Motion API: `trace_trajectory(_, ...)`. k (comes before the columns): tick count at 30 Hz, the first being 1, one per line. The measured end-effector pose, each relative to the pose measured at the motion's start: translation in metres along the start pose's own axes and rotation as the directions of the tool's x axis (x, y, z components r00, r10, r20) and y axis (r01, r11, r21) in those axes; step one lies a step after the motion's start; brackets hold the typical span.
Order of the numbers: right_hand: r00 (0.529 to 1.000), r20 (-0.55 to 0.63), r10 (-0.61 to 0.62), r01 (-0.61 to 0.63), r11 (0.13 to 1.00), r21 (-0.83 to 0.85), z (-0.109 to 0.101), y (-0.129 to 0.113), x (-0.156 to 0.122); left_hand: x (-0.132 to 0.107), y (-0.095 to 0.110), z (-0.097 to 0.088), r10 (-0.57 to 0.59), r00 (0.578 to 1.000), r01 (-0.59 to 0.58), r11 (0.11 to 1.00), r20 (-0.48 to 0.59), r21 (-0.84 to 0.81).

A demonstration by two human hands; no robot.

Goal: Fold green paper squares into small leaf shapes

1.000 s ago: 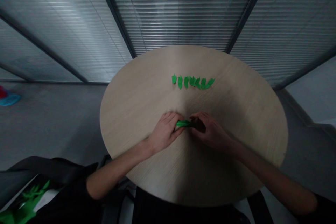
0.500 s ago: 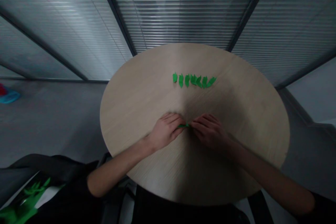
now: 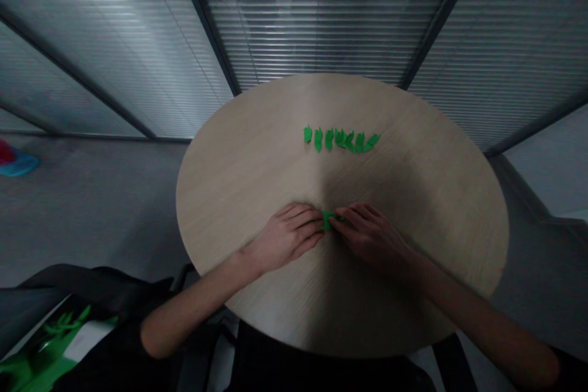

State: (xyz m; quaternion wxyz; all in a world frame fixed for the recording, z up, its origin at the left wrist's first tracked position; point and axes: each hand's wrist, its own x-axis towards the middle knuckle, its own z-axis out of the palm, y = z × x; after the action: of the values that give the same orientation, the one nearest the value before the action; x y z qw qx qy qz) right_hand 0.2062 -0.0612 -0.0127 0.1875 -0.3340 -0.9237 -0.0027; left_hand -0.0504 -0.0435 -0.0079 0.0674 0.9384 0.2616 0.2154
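Observation:
On the round wooden table [image 3: 229, 177], my left hand [image 3: 287, 236] and my right hand [image 3: 370, 236] meet fingertip to fingertip over a small green paper piece [image 3: 329, 219]. Both hands lie low on the tabletop with fingers curled together, pinching and pressing the paper between them. Most of the paper is hidden under the fingers. Farther back on the table lies a row of several small folded green paper shapes [image 3: 340, 138], side by side.
Slatted blinds behind glass [image 3: 321, 18] with dark frames stand beyond the table. Grey floor lies to the left, with a blue and red object [image 3: 16, 162] at the far left edge. Green paper scraps [image 3: 50, 349] lie at the lower left, beside dark fabric.
The green piece between my hands has grown shorter and more compact, from a long strip to a small bit. Both hands have stayed in nearly the same place.

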Motion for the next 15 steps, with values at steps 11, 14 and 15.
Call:
trace_trajectory(11,0.993,-0.068,0.098,-0.087,0.984,0.153,0.011,0.005,0.002,-0.001,0.000,0.001,-0.052,0.999,0.052,0.997,0.001,-0.049)
trace_trajectory(14,0.996,-0.062,0.070,-0.063,0.991,0.116,0.011,0.004,0.004,0.001,0.001,0.003,-0.126,0.992,0.125,0.990,-0.008,-0.063)
trace_trajectory(15,0.997,-0.056,0.059,-0.053,0.993,0.105,0.011,0.003,0.004,0.002,0.001,0.003,-0.131,0.991,0.130,0.990,-0.013,-0.059)
